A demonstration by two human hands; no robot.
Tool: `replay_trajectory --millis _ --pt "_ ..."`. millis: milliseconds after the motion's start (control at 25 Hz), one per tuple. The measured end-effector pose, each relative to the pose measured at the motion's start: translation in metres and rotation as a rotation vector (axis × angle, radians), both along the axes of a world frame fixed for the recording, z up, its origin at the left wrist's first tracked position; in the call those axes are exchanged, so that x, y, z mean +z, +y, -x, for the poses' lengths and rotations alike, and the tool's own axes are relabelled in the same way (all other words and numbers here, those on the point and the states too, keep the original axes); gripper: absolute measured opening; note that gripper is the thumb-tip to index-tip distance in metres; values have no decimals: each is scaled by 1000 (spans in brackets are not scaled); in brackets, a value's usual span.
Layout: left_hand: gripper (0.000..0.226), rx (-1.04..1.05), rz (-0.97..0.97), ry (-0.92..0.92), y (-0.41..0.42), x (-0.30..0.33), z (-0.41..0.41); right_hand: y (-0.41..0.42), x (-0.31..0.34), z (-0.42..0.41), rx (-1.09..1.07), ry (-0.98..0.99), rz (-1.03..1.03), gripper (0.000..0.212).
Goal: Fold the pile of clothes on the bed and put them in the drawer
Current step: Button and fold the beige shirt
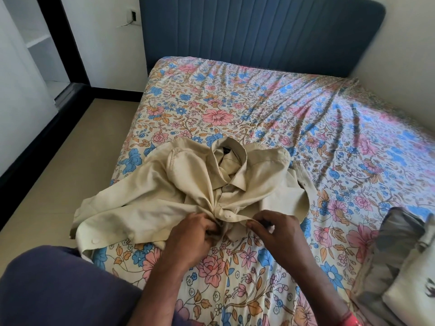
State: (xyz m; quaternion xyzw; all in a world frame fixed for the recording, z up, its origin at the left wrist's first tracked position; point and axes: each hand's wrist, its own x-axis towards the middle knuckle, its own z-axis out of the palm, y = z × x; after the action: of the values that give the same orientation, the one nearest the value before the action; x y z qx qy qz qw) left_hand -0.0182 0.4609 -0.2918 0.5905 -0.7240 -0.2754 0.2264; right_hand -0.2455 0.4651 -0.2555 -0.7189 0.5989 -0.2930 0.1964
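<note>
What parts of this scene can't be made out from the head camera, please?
- Left hand fingertips: tucked into the bunched hem of the beige shirt, so the exact grip is hidden.
- Shirt collar label: too small to read.
- Grey and white clothes: cut off by the right edge; the garment types are unclear.
- Drawer: not in view.
- Right hand: its fingertips hide what they pinch on the placket.

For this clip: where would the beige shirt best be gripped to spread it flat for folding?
Probably the two shoulder seams beside the collar of the beige shirt, reaching from the near side. It lies face up, bunched at the front placket, where the left hand and right hand already pinch.
</note>
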Motion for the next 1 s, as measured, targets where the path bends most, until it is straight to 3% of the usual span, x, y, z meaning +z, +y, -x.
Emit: replay_trajectory --millis 160,320,440,520,600,680,760,880,960,1000 --pt "15 17 -3 101 0 -3 0 5 6 12 89 59 -117 5" --pt "11 151 -72 550 -4 9 -9 -1 7 26 -20 137 -106 5" --pt "8 280 -139 872 -7 16 -18 -6 11 34 -79 108 -80 20" --pt "21 224 -211 1059 -9 17 -28 -7 18 41 11 23 -120 25" --pt "24 -5 -426 1196 -10 25 -49 -9 40 52 208 -197 -294 23" --pt "13 -238 -636 1035 -18 44 -71 -19 68 62 388 -373 -517 15" --pt "6 -207 -565 689 -47 60 -81 -49 85 58 434 -246 -546 18" --pt "7 182 -142 392 -113 93 -64 -123 90 17 155 75 -267 18" --pt "15 429 309 309 -144 134 -44 -162 108 -22 -99 100 9 20" --pt "15 516 571 331 -151 158 -37 -170 126 -36 -205 60 241 18"
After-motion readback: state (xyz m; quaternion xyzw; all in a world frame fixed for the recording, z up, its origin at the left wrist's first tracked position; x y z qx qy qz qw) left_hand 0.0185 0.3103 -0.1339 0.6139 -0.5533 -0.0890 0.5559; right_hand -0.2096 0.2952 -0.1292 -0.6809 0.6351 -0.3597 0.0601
